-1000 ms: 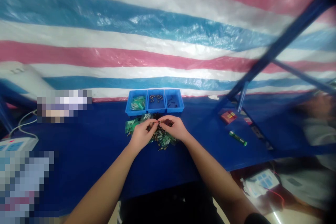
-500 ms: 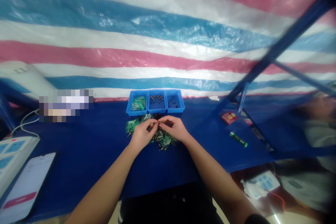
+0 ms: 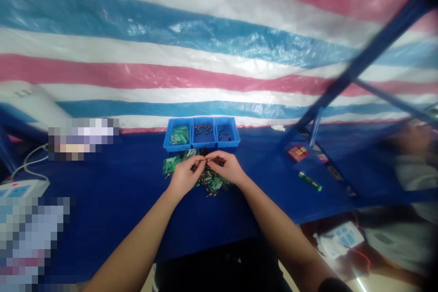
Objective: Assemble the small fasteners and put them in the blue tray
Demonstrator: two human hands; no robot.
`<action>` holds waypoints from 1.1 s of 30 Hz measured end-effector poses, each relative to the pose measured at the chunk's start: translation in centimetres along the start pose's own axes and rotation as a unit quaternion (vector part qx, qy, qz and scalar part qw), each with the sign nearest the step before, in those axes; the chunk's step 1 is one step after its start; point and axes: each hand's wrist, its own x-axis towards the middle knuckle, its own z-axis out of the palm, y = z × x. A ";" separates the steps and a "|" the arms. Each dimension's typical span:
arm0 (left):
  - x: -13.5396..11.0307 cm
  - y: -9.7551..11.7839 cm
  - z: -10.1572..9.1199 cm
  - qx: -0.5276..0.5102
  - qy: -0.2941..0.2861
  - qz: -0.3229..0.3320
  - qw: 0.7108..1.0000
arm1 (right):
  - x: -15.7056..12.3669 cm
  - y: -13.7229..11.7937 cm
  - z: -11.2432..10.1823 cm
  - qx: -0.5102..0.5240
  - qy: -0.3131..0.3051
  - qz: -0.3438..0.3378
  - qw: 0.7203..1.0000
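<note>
My left hand and my right hand meet fingertip to fingertip over a heap of small parts. Both are closed in a pinch on a tiny part between them, too small to name. The heap mixes green pieces, clear bits and small metal parts, and my hands cover some of it. Just behind stand three joined blue bins: the left bin holds green pieces in clear wrap, the middle bin small metal parts, the right bin a few thin dark pieces.
A red box and a green tube lie on the blue table to the right. A blue metal post slants up beyond them. At far left a power strip has white cables. A blurred person is at far right.
My hands stay together over the heap, with only slight finger movement. The view has shifted very slightly.
</note>
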 end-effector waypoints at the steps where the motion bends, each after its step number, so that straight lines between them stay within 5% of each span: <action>1: 0.0 0.0 0.0 -0.001 0.003 0.003 1.000 | 0.0 0.0 0.0 0.001 0.002 0.003 1.000; 33: 0.0 0.2 -0.1 0.006 -0.009 -0.011 1.000 | -0.1 -0.2 0.1 -0.008 0.000 -0.001 1.000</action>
